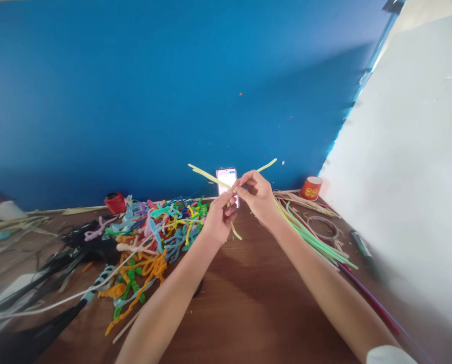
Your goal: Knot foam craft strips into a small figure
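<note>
Several pale yellow pipe cleaners [210, 177] cross between my two hands, in front of a lit phone propped against the blue wall. My left hand [221, 215] is closed on them near the crossing, and one end hangs below its fingers. With thumb and fingers pinched, my right hand [256, 194] grips the strands just right of the crossing; an end sticks out beyond it to the upper right. The fingertips of both hands nearly meet. Part of the phone [226, 177] is hidden by the hands.
A tangled pile of colourful pipe cleaners [172, 222] lies left on the brown table [241, 308]. Straight green ones [312, 242] lie under my right forearm. A red paper cup [311, 188], tape ring [337, 230] and marker [360, 242] are at right; a white cable [59, 302] crosses at left.
</note>
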A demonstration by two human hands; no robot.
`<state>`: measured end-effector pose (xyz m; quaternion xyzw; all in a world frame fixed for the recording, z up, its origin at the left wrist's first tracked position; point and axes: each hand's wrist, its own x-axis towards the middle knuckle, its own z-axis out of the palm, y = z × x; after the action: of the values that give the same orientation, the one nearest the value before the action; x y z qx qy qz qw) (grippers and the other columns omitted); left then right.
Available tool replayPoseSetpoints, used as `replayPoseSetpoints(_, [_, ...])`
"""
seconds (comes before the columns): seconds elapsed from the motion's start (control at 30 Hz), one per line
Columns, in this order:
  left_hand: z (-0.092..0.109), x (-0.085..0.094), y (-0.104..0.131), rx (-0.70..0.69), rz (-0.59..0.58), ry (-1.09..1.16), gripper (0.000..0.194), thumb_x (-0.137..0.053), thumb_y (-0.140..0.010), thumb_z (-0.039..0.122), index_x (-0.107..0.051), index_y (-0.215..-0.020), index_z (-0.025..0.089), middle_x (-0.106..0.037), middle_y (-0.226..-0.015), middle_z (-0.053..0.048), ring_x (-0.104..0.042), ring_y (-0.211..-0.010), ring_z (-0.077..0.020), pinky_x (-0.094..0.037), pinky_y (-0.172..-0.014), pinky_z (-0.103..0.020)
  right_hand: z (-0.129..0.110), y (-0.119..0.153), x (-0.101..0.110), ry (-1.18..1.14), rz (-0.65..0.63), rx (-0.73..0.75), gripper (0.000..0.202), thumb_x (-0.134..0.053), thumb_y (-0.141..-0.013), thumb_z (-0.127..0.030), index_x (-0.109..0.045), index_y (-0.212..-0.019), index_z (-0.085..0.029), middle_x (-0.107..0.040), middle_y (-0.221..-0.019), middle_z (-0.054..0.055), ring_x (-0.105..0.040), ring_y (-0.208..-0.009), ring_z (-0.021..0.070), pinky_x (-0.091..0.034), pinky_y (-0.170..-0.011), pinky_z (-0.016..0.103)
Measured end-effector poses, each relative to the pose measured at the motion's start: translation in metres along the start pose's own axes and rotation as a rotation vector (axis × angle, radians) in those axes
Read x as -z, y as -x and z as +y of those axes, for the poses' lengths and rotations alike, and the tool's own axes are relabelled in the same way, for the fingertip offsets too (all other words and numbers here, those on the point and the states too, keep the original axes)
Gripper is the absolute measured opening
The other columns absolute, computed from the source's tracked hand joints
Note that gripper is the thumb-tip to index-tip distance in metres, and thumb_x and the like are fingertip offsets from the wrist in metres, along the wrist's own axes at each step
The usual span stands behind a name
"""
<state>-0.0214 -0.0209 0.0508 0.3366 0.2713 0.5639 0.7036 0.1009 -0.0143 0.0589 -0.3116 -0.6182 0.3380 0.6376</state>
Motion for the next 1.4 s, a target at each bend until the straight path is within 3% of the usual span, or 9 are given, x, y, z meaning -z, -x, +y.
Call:
replayPoseSetpoints(0.17, [0.001, 0.0, 0.001, 0.062, -0.026, 0.059, 0.028, -0.08, -0.067, 0.025, -0.056, -0.073, 0.014, -0.047, -0.061, 0.008, -0.028, -0.042, 0.0006, -0.015, -0.037, -0.016, 0.0, -0.002, 0.004, -0.018, -0.053, 0.004, 0.022, -0.065, -0.08, -0.029, -0.045, -0.083, -0.023, -0.063, -0.084, 0.0, -0.062, -0.076, 0.0136, -0.046, -0.068, 0.029])
replayPoseSetpoints(0.33, [-0.001, -0.002, 0.003, -0.032, 0.025, -0.036, 0.029, -0.08, -0.065, 0.027, -0.055, -0.07, 0.014, -0.048, -0.063, 0.006, -0.03, -0.044, 0.0004, -0.014, -0.038, -0.016, -0.003, -0.001, 0.004, 0.015, -0.079, -0.013, 0.019, -0.066, -0.083, -0.032, -0.051, -0.086, -0.022, -0.063, -0.084, 0.0, -0.061, -0.074, 0.0132, -0.046, -0.066, 0.028])
replayPoseSetpoints(0.47, [0.002, -0.003, 0.006, -0.088, 0.003, -0.084, 0.028, -0.079, -0.066, 0.027, -0.054, -0.067, 0.014, -0.05, -0.063, 0.005, -0.032, -0.046, -0.0005, -0.016, -0.04, -0.016, -0.007, -0.001, 0.008, -0.001, -0.141, 0.006, 0.03, -0.073, -0.08, -0.041, -0.053, -0.092, -0.023, -0.064, -0.088, 0.0, -0.062, -0.073, 0.0135, -0.05, -0.068, 0.03])
replayPoseSetpoints(0.77, [0.005, -0.002, 0.005, 0.1, -0.052, 0.072, 0.016, -0.069, -0.068, 0.018, -0.053, -0.069, 0.014, -0.043, -0.057, 0.006, -0.03, -0.043, -0.0014, -0.015, -0.038, -0.016, -0.01, -0.004, 0.016, 0.106, -0.214, 0.081, 0.023, -0.072, -0.083, -0.037, -0.055, -0.089, -0.022, -0.063, -0.085, 0.0, -0.06, -0.072, 0.014, -0.05, -0.071, 0.031])
replayPoseSetpoints(0.9, [0.008, 0.0, 0.002, 0.132, -0.051, 0.052, 0.013, -0.061, -0.066, 0.012, -0.049, -0.065, 0.015, -0.037, -0.053, 0.007, -0.027, -0.041, -0.0018, -0.014, -0.038, -0.016, -0.012, -0.001, 0.014, 0.198, -0.258, 0.066, 0.015, -0.067, -0.086, -0.033, -0.056, -0.088, -0.022, -0.062, -0.086, 0.001, -0.06, -0.076, 0.0152, -0.049, -0.074, 0.032])
replayPoseSetpoints(1.07, [0.009, 0.002, -0.001, 0.164, -0.056, -0.04, 0.017, -0.065, -0.068, 0.016, -0.048, -0.063, 0.017, -0.036, -0.049, 0.007, -0.029, -0.039, -0.0034, -0.013, -0.038, -0.017, -0.015, 0.0, 0.017, 0.298, -0.32, 0.076, 0.01, -0.064, -0.087, -0.028, -0.057, -0.088, -0.022, -0.062, -0.088, 0.001, -0.059, -0.081, 0.0163, -0.047, -0.078, 0.033])
replayPoseSetpoints(1.2, [0.005, 0.002, -0.001, 0.06, 0.021, -0.134, 0.02, -0.069, -0.073, 0.024, -0.053, -0.065, 0.015, -0.044, -0.05, 0.005, -0.034, -0.041, -0.0032, -0.016, -0.039, -0.017, -0.014, 0.0, 0.018, 0.313, -0.31, 0.107, 0.007, -0.062, -0.089, -0.026, -0.057, -0.088, -0.022, -0.063, -0.088, 0.002, -0.059, -0.079, 0.016, -0.047, -0.076, 0.032])
replayPoseSetpoints(1.4, [0.002, -0.002, 0.006, -0.282, 0.03, -0.526, 0.029, -0.06, -0.087, 0.04, -0.054, -0.07, 0.017, -0.054, -0.059, 0.003, -0.049, -0.049, -0.0067, -0.032, -0.047, -0.019, -0.011, -0.002, 0.016, 0.349, -0.2, 0.22, 0.012, -0.062, -0.092, -0.031, -0.058, -0.088, -0.021, -0.064, -0.088, 0.002, -0.058, -0.075, 0.0147, -0.048, -0.072, 0.03])
